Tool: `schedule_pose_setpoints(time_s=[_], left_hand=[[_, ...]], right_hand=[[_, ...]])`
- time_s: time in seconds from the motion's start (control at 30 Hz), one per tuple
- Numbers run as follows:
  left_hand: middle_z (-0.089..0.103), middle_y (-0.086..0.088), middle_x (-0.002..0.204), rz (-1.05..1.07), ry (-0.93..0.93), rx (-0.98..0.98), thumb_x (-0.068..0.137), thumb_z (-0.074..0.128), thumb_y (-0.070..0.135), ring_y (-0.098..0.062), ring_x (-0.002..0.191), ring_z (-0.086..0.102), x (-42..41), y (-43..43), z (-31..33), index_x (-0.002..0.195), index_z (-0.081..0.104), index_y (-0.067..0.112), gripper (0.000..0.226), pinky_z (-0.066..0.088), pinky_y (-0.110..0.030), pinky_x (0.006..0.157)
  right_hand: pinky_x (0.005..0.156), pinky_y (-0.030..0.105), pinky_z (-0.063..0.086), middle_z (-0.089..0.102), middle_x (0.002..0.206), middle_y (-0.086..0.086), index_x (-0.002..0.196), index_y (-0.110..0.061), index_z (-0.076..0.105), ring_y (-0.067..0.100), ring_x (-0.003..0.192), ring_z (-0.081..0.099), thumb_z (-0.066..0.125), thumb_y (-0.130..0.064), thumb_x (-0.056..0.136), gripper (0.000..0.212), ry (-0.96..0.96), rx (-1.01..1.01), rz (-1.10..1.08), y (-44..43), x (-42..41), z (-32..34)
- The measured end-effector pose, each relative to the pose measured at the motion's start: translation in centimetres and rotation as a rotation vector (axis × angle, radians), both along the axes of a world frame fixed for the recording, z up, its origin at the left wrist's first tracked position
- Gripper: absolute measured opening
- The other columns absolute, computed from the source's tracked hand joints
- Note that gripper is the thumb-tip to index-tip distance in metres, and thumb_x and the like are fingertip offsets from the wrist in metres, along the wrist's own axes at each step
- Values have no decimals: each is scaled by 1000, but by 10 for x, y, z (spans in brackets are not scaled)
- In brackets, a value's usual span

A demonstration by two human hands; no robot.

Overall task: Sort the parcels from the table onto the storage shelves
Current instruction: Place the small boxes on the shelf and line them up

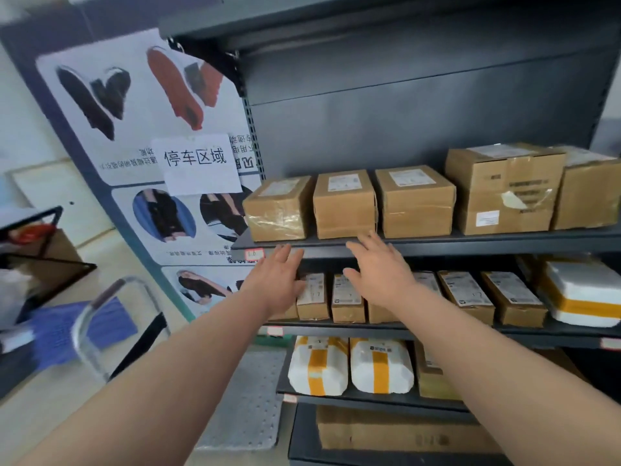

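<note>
Hovering at the shelf edge (437,245): left hand (279,280) and right hand (379,270), fingers (358,250) spread.

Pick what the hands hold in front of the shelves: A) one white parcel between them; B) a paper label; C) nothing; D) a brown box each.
C: the left hand and right hand both have straight, spread fingers in front of the brown boxes and hold nothing.
</note>
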State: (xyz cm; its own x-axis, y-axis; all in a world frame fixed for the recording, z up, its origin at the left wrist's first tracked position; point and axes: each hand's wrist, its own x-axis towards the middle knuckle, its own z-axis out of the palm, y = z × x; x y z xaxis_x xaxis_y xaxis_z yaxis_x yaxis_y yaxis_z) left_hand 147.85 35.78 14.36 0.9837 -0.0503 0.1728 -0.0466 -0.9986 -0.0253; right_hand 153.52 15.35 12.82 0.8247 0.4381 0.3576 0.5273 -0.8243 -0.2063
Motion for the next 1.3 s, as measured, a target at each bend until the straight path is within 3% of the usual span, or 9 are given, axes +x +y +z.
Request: schedule_pose_setpoints(time_s=[0.17,0.3,0.47,0.57,0.63,0.73,0.97,1.17,1.3], left_hand=[[12,-9,162,32,-110,17,99,46,27,-29,148,13,46,39,33,154,14,22,64,20,-46,118],[17,-9,160,32,-196,-43,97,50,21,-31,145,20,79,65,52,151,24,23,60,28,-49,114],[7,-8,163,10,-160,35,99,43,23,-34,149,5,117,99,55,152,19,30,59,16,-51,117],[7,-8,163,-1,-78,-11,101,38,25,-31,149,-1,139,115,64,154,13,33,59,8,-51,119],[10,-9,162,-40,4,-121,102,39,20,-27,149,7,148,121,68,153,21,33,55,7,-44,120],[21,-5,158,-76,56,-331,100,43,10,-26,136,37,150,126,68,147,37,33,53,27,-30,112],[48,-10,125,-93,-7,-292,102,40,14,-29,108,54,145,135,77,135,51,25,37,43,-33,94],[45,-6,117,-87,25,-290,97,42,2,-25,96,56,140,153,76,133,46,24,43,43,-27,78],[45,-6,118,-75,10,-301,92,43,-4,-26,91,58,143,152,72,130,44,26,48,47,-33,78]], right_hand=[[117,43,11,17,159,6,150,-19,26,23,148,4,50,-33,96,60,-81,0,47,37,47,36],[117,45,8,9,161,6,151,-20,22,24,148,-4,43,-38,98,60,-143,-19,-35,54,83,57],[117,50,4,4,162,0,151,-34,22,30,147,-12,30,-48,99,54,-68,-93,-157,64,118,62],[114,58,1,16,160,-4,145,-43,29,36,146,-3,29,-61,92,56,15,-89,-224,71,133,64],[112,62,4,28,156,-8,141,-47,33,36,145,10,30,-65,87,57,60,-82,-246,76,138,67],[112,61,8,37,150,-10,138,-48,36,30,140,25,37,-64,82,59,62,-82,-240,83,139,69],[107,42,32,41,148,-9,141,-45,35,25,135,36,44,-57,81,61,38,-105,-195,108,131,72],[109,47,28,40,149,-6,144,-44,31,28,134,35,39,-52,84,61,-2,-173,-191,124,122,70],[115,50,13,23,158,-1,149,-42,18,33,144,16,32,-50,91,60,-23,-206,-213,125,122,60]])
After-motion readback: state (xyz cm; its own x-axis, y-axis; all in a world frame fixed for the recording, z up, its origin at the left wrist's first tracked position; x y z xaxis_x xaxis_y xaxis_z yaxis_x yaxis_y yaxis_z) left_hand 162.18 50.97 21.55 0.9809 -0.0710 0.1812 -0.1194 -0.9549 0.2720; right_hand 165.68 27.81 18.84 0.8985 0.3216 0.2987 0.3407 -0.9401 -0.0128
